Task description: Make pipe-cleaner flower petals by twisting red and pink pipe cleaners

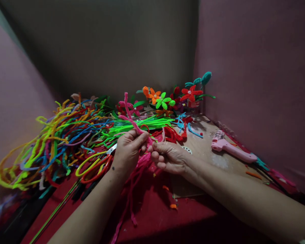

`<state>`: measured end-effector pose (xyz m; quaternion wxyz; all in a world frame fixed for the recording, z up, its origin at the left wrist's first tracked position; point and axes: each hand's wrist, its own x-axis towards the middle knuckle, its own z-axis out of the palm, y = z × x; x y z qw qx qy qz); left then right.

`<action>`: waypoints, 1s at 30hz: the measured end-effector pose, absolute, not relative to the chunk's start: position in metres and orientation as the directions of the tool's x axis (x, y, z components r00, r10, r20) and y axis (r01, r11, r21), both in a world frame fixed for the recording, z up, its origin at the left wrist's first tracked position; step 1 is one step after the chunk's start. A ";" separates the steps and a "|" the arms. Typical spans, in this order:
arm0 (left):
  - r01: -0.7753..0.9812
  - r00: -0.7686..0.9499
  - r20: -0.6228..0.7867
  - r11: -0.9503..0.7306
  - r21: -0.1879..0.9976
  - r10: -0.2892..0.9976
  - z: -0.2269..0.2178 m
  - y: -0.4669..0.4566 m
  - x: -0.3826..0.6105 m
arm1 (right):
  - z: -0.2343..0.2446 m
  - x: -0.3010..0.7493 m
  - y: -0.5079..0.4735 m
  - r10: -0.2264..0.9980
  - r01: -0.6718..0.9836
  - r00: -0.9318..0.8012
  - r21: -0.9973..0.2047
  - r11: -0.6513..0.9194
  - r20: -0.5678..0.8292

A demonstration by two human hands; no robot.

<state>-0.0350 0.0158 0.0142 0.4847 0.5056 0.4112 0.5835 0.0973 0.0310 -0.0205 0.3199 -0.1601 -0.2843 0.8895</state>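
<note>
Pink pipe cleaners [130, 118] rise at a slant out of my left hand [129, 147], whose thumb and fingers pinch them. Close beside it, my right hand [169, 156] has its thumb and forefinger closed on the lower part of the same pink strands, with the other fingers curled. Below both hands, more pink pipe cleaners [134, 179] hang or lie over the red cloth; where they join the held ones is hidden. Scissors with yellow and red handles [94, 166] lie just left of my left wrist.
A heap of coloured pipe cleaners [66, 135] fills the left. Bright green ones [142, 124] lie behind my hands, before pipe-cleaner flowers [163, 101]. Red pieces [174, 134] and a pink glue gun [231, 149] rest on a brown board [205, 162]. Walls close in behind and right.
</note>
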 end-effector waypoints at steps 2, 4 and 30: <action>-0.056 -0.083 0.244 -0.249 0.967 0.966 0.015 0.013 -0.032 | -0.019 0.097 0.030 0.685 -0.463 -0.718 -0.652 -0.600 -0.121; 0.022 -0.144 0.302 -0.302 0.953 0.943 0.016 0.011 -0.029 | -0.017 0.096 0.030 0.728 -0.465 -0.678 -0.708 -0.531 -0.101; 0.029 -0.075 0.164 -0.162 0.986 0.984 0.018 0.021 -0.044 | -0.009 0.099 0.027 0.880 -0.166 -0.473 -0.985 -0.043 0.041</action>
